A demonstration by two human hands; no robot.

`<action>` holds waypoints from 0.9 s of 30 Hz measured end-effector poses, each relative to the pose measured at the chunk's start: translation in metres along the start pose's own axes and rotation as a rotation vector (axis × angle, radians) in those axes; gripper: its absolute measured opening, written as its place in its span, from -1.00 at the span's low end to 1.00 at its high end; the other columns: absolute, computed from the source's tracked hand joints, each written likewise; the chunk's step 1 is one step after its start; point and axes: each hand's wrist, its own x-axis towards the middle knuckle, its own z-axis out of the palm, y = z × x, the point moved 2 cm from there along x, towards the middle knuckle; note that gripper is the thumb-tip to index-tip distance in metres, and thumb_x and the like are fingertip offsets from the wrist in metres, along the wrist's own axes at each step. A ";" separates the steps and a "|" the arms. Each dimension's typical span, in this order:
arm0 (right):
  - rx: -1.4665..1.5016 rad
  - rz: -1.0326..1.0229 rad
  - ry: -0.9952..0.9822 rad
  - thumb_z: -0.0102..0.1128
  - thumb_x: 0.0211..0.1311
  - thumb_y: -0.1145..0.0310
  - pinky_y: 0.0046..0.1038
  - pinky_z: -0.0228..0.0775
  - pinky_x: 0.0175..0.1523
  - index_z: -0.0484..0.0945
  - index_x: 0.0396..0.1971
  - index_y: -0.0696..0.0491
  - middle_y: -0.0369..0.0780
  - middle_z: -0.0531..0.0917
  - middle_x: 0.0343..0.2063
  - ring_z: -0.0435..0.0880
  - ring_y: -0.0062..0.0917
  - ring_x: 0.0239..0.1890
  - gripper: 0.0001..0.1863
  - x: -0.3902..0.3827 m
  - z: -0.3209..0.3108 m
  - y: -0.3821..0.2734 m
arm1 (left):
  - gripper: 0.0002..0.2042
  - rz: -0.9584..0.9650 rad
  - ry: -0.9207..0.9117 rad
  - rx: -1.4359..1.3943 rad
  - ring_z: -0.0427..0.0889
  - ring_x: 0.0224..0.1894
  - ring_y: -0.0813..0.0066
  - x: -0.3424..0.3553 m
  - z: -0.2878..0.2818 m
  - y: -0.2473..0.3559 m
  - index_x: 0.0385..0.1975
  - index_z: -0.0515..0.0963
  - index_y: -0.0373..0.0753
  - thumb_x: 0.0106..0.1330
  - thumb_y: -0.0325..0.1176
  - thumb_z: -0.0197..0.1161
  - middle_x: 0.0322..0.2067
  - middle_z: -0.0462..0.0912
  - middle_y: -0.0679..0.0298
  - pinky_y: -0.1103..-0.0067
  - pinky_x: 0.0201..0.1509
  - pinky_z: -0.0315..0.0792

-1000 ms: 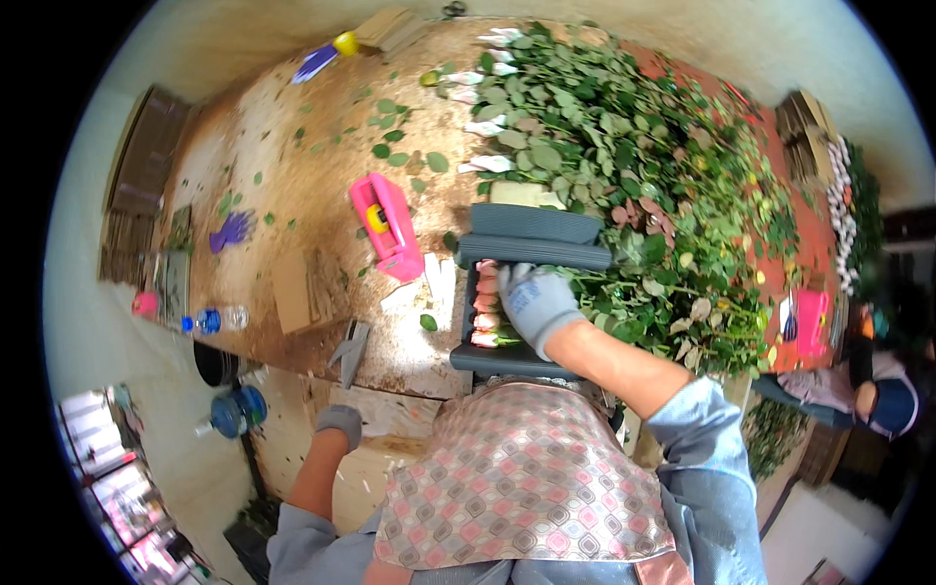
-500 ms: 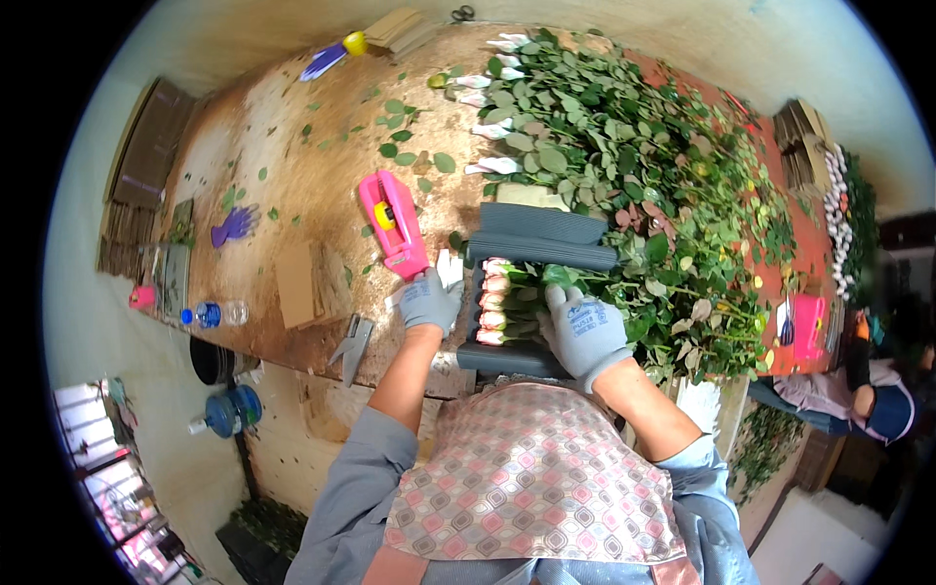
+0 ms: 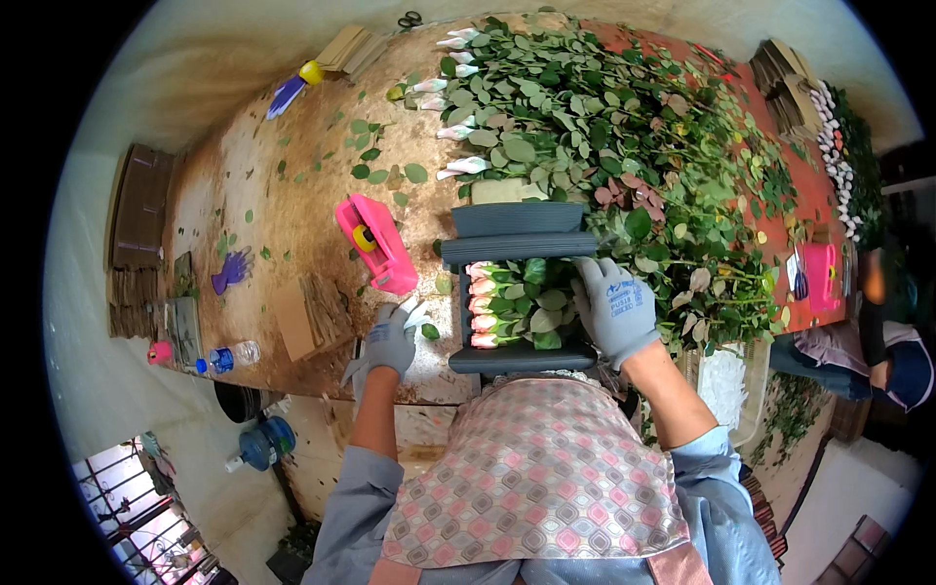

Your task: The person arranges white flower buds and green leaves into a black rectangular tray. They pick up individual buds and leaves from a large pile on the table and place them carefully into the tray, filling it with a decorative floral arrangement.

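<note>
The two hands are apart, one on each side of the work, and both wear grey gloves. The left hand (image 3: 390, 341) has its fingers bent at a thin white slip (image 3: 417, 316); I cannot tell if they pinch it. The right hand (image 3: 620, 308) is half curled over green stems, with its fingertips near the leaves; whether it grips any stem I cannot tell. On the back of each glove there is blue printing, clearer on the right one.

Between the hands, a column of pale pink rose heads (image 3: 483, 304) lies in a dark grey ridged holder (image 3: 523, 362), nearer to the right hand, with the heads pointing left and the leaves going right. Beyond the left hand stands a bright pink plastic tape dispenser (image 3: 382, 261) with a yellow roll (image 3: 365, 238).

The worn brown wooden table (image 3: 317, 195) carries scattered leaves, a purple glove (image 3: 232, 271) and a clear bottle with blue label (image 3: 234, 357). Farther up lies a wide heap of leafy stems (image 3: 585, 122), with white-wrapped heads (image 3: 463, 167) at its left edge. Folded brown cardboard (image 3: 141, 214) leans on the pale wall (image 3: 93, 205); at far right is a co-worker in a dark blue cap (image 3: 911, 370).
</note>
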 end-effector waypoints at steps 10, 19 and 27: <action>-0.117 0.094 0.033 0.26 0.20 0.28 -0.23 0.44 0.03 0.56 -0.15 0.03 -0.12 0.57 -0.10 0.53 -0.20 0.05 -0.75 -0.008 0.005 0.060 | -0.72 0.003 -0.466 0.359 0.60 0.10 -0.04 -0.129 -0.047 -0.004 -0.15 0.60 -0.25 0.28 -0.21 0.32 -0.03 0.64 -0.02 0.20 0.20 0.47; -0.223 0.118 -0.113 0.14 0.25 0.30 -0.23 0.42 0.09 0.62 -0.09 0.02 -0.11 0.56 0.01 0.51 -0.22 0.11 -0.73 -0.017 0.048 0.080 | -0.56 -0.198 -1.170 0.418 0.64 0.12 0.02 -0.213 0.056 -0.190 0.15 0.61 -0.01 0.30 -0.04 0.27 0.10 0.66 0.04 0.23 0.19 0.52; 0.011 -0.055 0.128 0.25 0.25 0.26 -0.22 0.48 0.00 0.57 -0.13 0.06 -0.15 0.63 -0.17 0.62 -0.25 -0.04 -0.74 0.036 -0.048 0.030 | -0.68 -0.058 -0.219 0.189 0.72 -0.14 0.02 -0.115 -0.125 0.032 -0.02 0.68 -0.08 0.36 -0.06 0.27 -0.17 0.73 0.03 0.21 -0.03 0.57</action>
